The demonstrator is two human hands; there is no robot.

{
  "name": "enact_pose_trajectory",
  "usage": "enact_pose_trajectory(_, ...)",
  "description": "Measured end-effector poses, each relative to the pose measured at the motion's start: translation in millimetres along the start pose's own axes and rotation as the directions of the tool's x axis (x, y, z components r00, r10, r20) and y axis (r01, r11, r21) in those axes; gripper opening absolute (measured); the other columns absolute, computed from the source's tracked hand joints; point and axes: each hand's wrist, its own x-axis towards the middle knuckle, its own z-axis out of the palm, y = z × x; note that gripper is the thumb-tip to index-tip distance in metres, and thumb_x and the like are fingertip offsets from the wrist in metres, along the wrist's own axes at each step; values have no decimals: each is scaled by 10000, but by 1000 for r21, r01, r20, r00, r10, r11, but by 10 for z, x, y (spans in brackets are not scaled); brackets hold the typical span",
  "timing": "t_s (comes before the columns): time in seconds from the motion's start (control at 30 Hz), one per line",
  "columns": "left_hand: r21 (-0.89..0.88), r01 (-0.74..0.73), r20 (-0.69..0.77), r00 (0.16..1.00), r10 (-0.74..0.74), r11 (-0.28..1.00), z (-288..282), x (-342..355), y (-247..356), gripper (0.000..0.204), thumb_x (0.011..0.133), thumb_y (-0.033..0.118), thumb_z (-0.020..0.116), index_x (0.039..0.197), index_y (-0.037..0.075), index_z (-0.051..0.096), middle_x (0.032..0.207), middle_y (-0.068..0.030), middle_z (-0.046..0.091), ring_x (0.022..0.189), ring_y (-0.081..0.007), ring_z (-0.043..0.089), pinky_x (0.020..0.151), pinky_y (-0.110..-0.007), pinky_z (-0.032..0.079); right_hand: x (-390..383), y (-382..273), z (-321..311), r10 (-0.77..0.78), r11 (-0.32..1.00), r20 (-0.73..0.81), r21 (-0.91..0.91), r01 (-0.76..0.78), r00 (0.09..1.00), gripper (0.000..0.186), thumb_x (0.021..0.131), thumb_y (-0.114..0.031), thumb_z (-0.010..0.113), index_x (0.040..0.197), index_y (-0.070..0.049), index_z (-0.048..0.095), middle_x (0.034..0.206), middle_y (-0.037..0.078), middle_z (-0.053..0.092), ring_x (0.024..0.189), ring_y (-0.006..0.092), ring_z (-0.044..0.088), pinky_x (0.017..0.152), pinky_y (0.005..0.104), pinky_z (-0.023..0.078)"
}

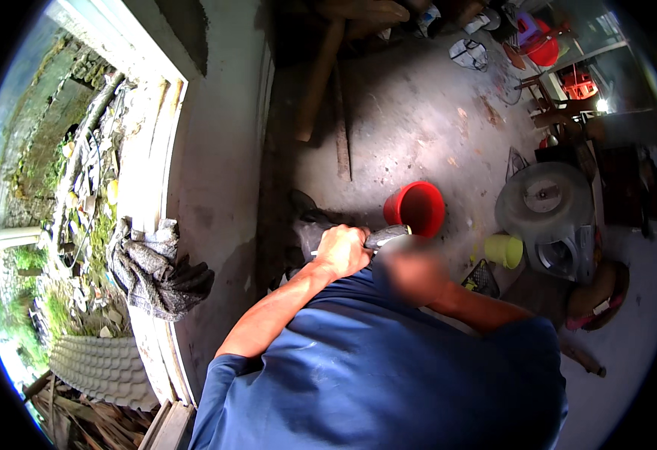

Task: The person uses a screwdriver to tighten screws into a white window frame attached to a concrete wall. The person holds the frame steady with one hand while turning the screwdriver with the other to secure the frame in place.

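Observation:
My left hand is closed around a dark, elongated piece with a pale end, whose kind I cannot make out. It points to the right, in front of my chest. Close beside it, my right hand is blurred, so its fingers and anything in them cannot be read. A red bucket stands upright on the floor just beyond both hands. The inside of the bucket is in shadow.
A yellow-green container and a large grey translucent plastic container lie to the right. A straw-coloured hat-like thing is nearby. Wooden poles lean at the back. Grey cloth hangs over the window sill at left.

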Motion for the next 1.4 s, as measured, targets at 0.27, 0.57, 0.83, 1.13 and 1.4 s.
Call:
enact_pose_trajectory(0.27, 45, -58, -47, 997, 60, 997, 8, -82, -82, 219, 806, 233, 678, 910, 59, 761, 878, -251, 729, 890, -453, 715, 828, -548, 566, -5, 164, 124, -107, 994, 33, -5, 107, 994, 144, 971, -120, 556, 980, -31, 670, 758, 116, 622, 618, 267, 601, 573, 458, 491)
enact_pose_trajectory(0.57, -21, -102, -44, 994, 101, 995, 59, -156, -189, 190, 806, 182, 672, 903, 46, 763, 927, -243, 739, 920, -446, 712, 812, -528, 566, -7, 410, 506, -140, 985, -81, -108, 131, 987, 194, 1027, -208, 578, 1107, -53, 662, 939, 97, 672, 812, 234, 660, 714, 391, 554)
enact_pose_trajectory(0.83, -66, -92, -100, 991, 85, 994, 73, -226, -236, 225, 777, 244, 690, 853, 43, 756, 892, -239, 732, 892, -458, 703, 775, -541, 562, 43, 413, 493, 69, 974, 128, 204, -94, 989, 226, 1033, -195, 565, 1196, -57, 641, 1077, 98, 681, 957, 261, 666, 851, 411, 553)
enact_pose_trajectory(1.13, -170, -73, -161, 986, 45, 983, 236, -185, -428, 201, 759, 249, 683, 833, 71, 744, 881, -226, 731, 886, -453, 702, 769, -529, 564, 420, 104, 125, -80, 993, 66, 97, 74, 995, 337, 1001, -160, 621, 1310, -24, 604, 1186, 150, 691, 1066, 267, 677, 949, 386, 535)
enact_pose_trajectory(1.4, -188, -26, -228, 973, -18, 982, 138, -267, -345, 147, 728, 104, 646, 828, 32, 726, 850, -256, 715, 874, -475, 693, 785, -545, 557, 405, 42, 7, 235, 877, 195, 379, -294, 952, 212, 909, -102, 656, 1090, 8, 673, 765, 188, 718, 663, 260, 726, 624, 406, 558)
